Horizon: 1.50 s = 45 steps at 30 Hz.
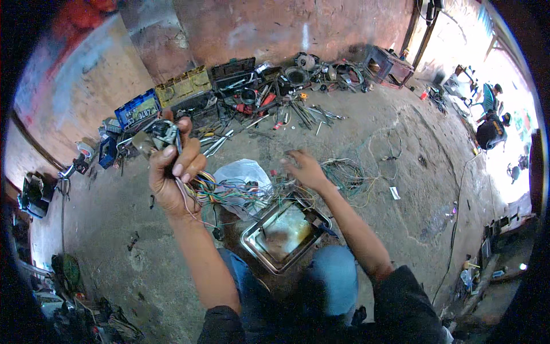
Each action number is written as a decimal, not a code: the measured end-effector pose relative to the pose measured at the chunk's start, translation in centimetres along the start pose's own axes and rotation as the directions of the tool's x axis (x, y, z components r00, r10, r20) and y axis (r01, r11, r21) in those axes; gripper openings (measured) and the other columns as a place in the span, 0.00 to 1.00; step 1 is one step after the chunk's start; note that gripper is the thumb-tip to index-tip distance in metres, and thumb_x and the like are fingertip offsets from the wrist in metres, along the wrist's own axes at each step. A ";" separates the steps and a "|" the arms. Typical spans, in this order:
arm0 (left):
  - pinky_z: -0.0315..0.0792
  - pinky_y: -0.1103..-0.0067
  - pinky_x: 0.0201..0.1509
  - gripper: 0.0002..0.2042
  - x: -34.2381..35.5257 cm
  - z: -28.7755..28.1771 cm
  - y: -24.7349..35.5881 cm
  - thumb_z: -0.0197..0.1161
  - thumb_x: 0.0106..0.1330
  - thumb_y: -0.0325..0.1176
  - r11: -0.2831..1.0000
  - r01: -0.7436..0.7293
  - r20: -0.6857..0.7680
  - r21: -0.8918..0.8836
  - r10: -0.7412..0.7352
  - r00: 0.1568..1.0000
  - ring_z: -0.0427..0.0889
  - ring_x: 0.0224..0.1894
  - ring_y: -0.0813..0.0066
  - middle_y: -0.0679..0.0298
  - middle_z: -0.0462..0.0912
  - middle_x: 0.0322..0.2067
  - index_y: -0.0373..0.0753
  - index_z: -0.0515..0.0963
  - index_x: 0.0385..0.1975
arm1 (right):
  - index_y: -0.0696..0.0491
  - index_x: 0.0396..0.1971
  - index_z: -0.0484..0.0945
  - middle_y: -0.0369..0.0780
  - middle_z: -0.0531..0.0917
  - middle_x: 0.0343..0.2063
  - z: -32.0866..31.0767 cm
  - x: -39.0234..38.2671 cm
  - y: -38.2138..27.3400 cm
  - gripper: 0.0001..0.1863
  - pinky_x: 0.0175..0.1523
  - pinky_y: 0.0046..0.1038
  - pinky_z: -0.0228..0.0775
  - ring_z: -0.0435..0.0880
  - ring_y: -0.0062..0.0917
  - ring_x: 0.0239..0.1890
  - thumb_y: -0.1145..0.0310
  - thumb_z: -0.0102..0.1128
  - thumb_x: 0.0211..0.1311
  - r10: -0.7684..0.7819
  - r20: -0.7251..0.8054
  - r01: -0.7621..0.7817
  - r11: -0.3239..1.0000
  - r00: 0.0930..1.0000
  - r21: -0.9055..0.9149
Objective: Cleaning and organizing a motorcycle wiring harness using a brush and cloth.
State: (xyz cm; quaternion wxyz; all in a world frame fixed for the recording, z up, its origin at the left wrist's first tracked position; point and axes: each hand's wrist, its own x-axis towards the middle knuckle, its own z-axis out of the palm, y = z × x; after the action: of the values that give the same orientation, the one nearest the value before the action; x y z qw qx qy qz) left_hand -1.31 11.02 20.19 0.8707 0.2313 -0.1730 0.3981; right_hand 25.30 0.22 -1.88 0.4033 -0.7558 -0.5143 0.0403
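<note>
My left hand [179, 172] is raised on the left, its fingers closed round a small dark-and-silver electrical part [165, 133]. I cannot make out its exact kind. A wiring harness [215, 189] of many coloured wires hangs below that hand and runs right, over a white plastic sheet [243, 172]. My right hand [306, 171] hovers at the right end of the harness, fingers bent and apart, with nothing plainly in them. Before my knees lies a shallow metal tray [269, 265], with loose wire ends over its far edge.
A looser wire bundle [349, 175] spreads on the floor to the right. Along the far wall stand open toolboxes, one yellow [183, 87] and one blue [137, 109], among scattered hand tools. A reddish metal box [389, 67] sits farther right. Other people [492, 129] are at the bright opening.
</note>
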 end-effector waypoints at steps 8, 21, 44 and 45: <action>0.66 0.85 0.21 0.32 -1.1 1.1 1.2 0.56 0.62 0.20 0.995 -0.016 0.029 0.095 0.014 0.999 0.66 0.22 0.84 0.50 0.72 0.51 0.34 0.58 0.69 | 0.52 0.47 0.81 0.47 0.86 0.35 2.3 3.5 1.3 0.28 0.48 0.37 0.75 0.85 0.37 0.40 0.41 0.60 0.62 -0.045 0.734 0.094 0.995 0.678 -0.026; 0.70 0.79 0.24 0.32 -0.2 2.7 -3.2 0.59 0.59 0.21 0.943 -0.048 -0.125 0.331 0.094 0.988 0.71 0.23 0.77 0.50 0.75 0.48 0.41 0.61 0.67 | 0.52 0.38 0.79 0.47 0.84 0.28 -21.4 10.8 -12.6 0.13 0.38 0.45 0.75 0.84 0.46 0.33 0.59 0.64 0.61 -0.261 0.341 0.416 0.730 0.903 -0.542; 0.63 0.87 0.23 0.20 -0.2 2.4 -0.4 0.58 0.70 0.29 0.899 -0.357 0.051 -0.255 0.381 0.923 0.61 0.21 0.88 0.62 0.72 0.48 0.33 0.66 0.60 | 0.52 0.31 0.74 0.32 0.69 0.17 -27.1 10.1 -6.6 0.06 0.15 0.21 0.45 0.58 0.15 0.11 0.67 0.60 0.62 0.457 -0.125 -0.109 0.452 0.880 0.885; 0.60 0.86 0.23 0.19 0.0 2.0 -0.3 0.59 0.69 0.29 0.902 -0.336 0.050 -0.272 0.362 0.931 0.58 0.21 0.87 0.62 0.72 0.46 0.33 0.66 0.58 | 0.51 0.29 0.72 0.31 0.67 0.16 -26.8 9.5 -5.8 0.07 0.15 0.20 0.44 0.56 0.14 0.11 0.66 0.59 0.62 0.466 -0.127 -0.087 0.411 0.876 0.907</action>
State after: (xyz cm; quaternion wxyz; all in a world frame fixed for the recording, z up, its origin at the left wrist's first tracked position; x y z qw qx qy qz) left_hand -1.28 9.75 21.80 0.7982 0.1003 -0.3052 0.5096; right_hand 38.12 -6.49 23.26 0.8079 -0.5056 -0.1994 0.2278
